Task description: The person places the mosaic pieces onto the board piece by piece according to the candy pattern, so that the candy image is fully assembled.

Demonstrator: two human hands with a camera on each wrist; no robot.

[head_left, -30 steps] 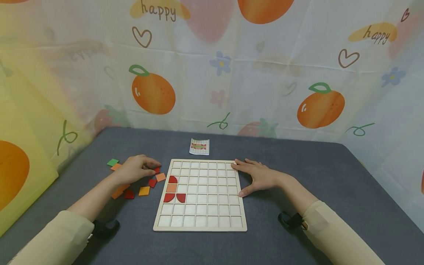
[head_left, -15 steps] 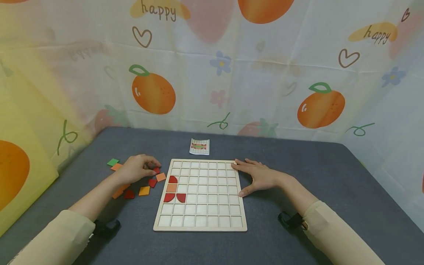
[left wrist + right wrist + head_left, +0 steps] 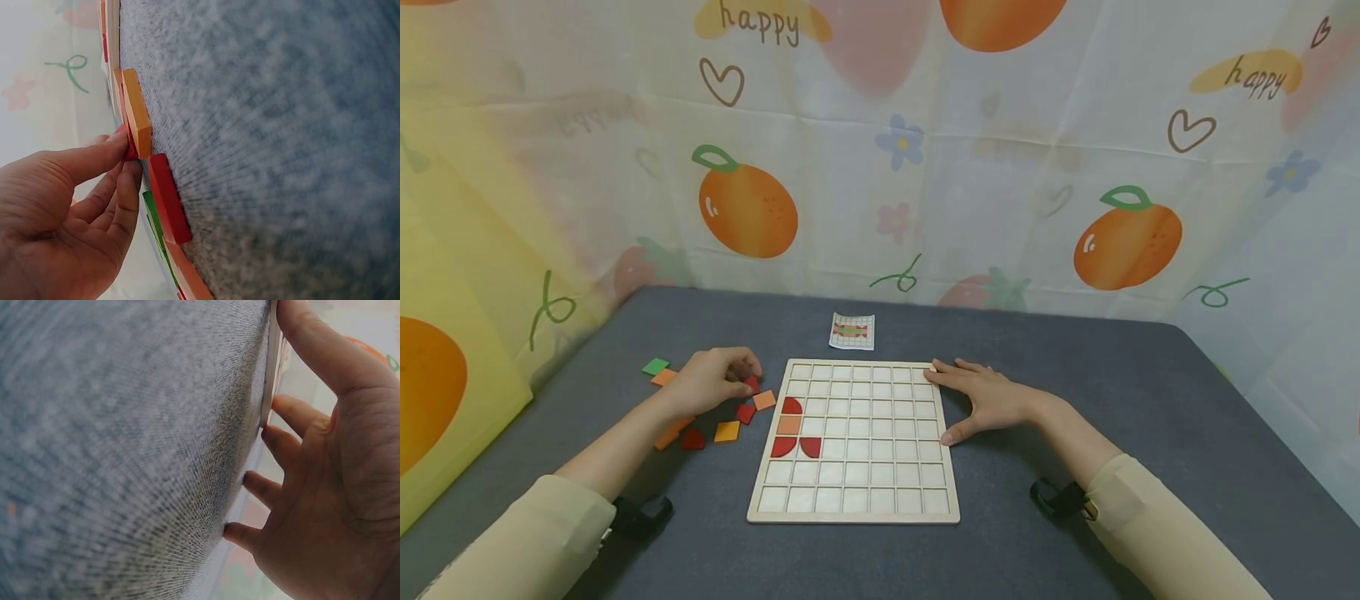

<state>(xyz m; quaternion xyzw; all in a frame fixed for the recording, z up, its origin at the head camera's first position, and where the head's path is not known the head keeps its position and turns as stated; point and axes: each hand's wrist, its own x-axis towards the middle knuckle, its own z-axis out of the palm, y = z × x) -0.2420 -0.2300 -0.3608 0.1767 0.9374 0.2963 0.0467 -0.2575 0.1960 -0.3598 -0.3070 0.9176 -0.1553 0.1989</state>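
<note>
My left hand (image 3: pixel 711 379) pinches a red tile (image 3: pixel 752 384) between thumb and fingers, just left of the board; in the left wrist view the red piece (image 3: pixel 130 145) shows at the fingertips. A white gridded board (image 3: pixel 865 475) with a pale wooden frame lies in the middle of the table. Along its left side sit red quarter-round tiles (image 3: pixel 810 448) and a light orange square tile (image 3: pixel 787 425). My right hand (image 3: pixel 988 398) rests with spread fingers at the board's upper right edge, thumb on the right rim; the right wrist view shows the thumb and index finger at the board's edge (image 3: pixel 270 375).
Loose tiles lie around my left hand: a green one (image 3: pixel 656 367), a yellow-orange one (image 3: pixel 727 432), a light orange one (image 3: pixel 764 400) and red ones (image 3: pixel 693 439). A small pattern card (image 3: pixel 852 332) lies behind the board. A printed curtain (image 3: pixel 925 208) hangs at the table's far edge.
My left fingertips have drawn slightly back and closer together, and the red tile between them now stands tilted up. The right hand and the board have stayed put.
</note>
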